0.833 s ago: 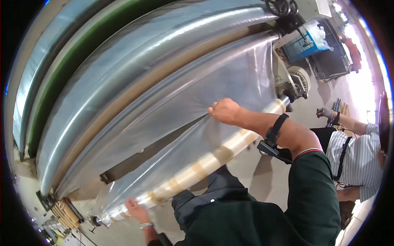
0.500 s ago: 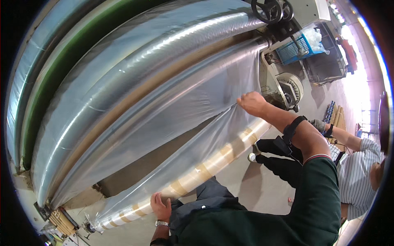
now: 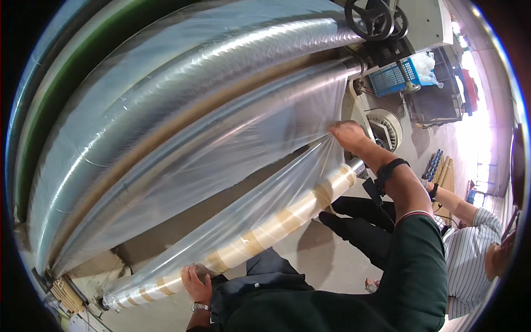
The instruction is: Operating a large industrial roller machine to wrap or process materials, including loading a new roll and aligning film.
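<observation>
A sheet of clear plastic film (image 3: 238, 205) stretches across a machine, slit open along its middle. My right hand (image 3: 347, 135) is closed on the bunched edge of the film at the slit's right end, and folds fan out from the fingers. Below, a long roller (image 3: 282, 216) wrapped in clear film and banded with brown tape runs from lower left to right. My left hand (image 3: 197, 285) lies on the roller's lower left part, thumb and fingers apart over its surface.
Big film-covered rollers (image 3: 160, 105) curve across the upper left. A black handwheel (image 3: 370, 19) stands at the top right, above a blue basket (image 3: 394, 80). A person in a striped shirt (image 3: 470, 260) is close at my right. Cardboard tubes (image 3: 442, 171) lie behind.
The view has shifted a little. My right hand has pulled the film's edge slightly to the right, exposing more of the roller's right end. My left hand stays on the roller.
</observation>
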`<state>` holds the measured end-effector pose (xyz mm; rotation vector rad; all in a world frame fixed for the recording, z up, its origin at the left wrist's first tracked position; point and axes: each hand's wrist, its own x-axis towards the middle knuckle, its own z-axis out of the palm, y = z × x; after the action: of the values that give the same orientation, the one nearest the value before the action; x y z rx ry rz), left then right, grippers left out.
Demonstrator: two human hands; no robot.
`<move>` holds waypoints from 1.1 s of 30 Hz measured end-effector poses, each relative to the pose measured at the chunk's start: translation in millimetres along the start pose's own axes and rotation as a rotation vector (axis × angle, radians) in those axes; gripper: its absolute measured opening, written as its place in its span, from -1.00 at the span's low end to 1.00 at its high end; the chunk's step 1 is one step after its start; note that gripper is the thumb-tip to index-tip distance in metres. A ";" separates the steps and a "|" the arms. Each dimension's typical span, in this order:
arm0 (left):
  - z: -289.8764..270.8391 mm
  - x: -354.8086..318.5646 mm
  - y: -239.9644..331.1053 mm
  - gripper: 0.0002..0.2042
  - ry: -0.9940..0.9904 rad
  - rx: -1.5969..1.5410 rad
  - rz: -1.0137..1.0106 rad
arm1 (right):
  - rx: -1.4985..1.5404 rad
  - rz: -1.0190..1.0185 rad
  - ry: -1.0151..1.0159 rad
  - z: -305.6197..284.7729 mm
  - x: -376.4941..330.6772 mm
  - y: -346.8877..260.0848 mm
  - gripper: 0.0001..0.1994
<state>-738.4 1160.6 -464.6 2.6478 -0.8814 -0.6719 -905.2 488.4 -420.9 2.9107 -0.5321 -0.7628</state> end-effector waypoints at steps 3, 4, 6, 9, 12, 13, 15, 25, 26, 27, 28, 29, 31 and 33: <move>-1.1 0.1 8.0 -0.42 -0.003 -0.005 -0.014 | -0.006 0.001 0.066 21.5 -2.9 12.6 -0.84; -0.5 -0.3 9.6 -0.43 0.003 -0.002 -0.013 | -0.012 0.000 0.064 23.8 -4.2 15.2 -0.84; 5.4 -1.9 7.6 -0.43 0.016 0.001 -0.011 | -0.056 -0.008 0.030 21.1 -4.9 17.0 -0.84; 10.3 -6.0 4.9 -0.45 0.045 0.023 -0.030 | -0.072 0.044 -0.013 2.4 -22.0 12.0 -0.83; 3.5 8.7 7.9 -0.46 0.054 0.017 -0.011 | -0.155 0.075 -0.093 4.9 -31.8 14.3 -0.88; 2.0 10.0 5.8 -0.47 0.036 0.016 0.011 | -0.173 0.108 -0.124 -3.5 -39.3 11.2 -0.89; 6.0 22.9 -1.2 -0.50 0.042 0.009 -0.045 | -0.229 0.144 -0.168 -2.3 -57.4 36.3 -0.88; 10.3 93.4 -37.3 -0.60 -0.505 -0.083 -0.297 | 0.179 0.466 0.031 -83.0 -69.3 -65.5 -0.85; 31.2 92.7 -43.2 -0.62 -0.325 -0.093 -0.243 | 0.266 0.340 0.128 -87.6 -65.4 -82.7 -0.85; 29.5 96.3 -44.3 -0.65 -0.290 -0.125 -0.256 | 0.240 0.355 0.052 -97.5 -54.3 -115.6 -0.83; 20.9 91.7 -42.2 -0.65 -0.141 -0.158 -0.226 | 0.256 0.170 0.162 -70.3 -43.6 -119.3 -0.85; 14.2 82.7 -44.3 -0.66 -0.006 -0.192 -0.170 | 0.457 0.116 0.154 -78.2 -41.8 -154.6 -0.86; -6.6 57.7 -48.8 -0.66 0.069 -0.225 -0.183 | 0.625 0.083 0.093 -90.9 -37.7 -220.3 -0.92; -17.4 21.0 -62.3 -0.65 0.159 -0.251 -0.222 | 0.645 -0.107 0.071 -101.0 -26.0 -284.2 -0.96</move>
<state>-684.0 1198.0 -481.1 2.5479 -0.4322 -0.5691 -788.8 763.0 -368.8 3.5643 -0.7353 -0.5731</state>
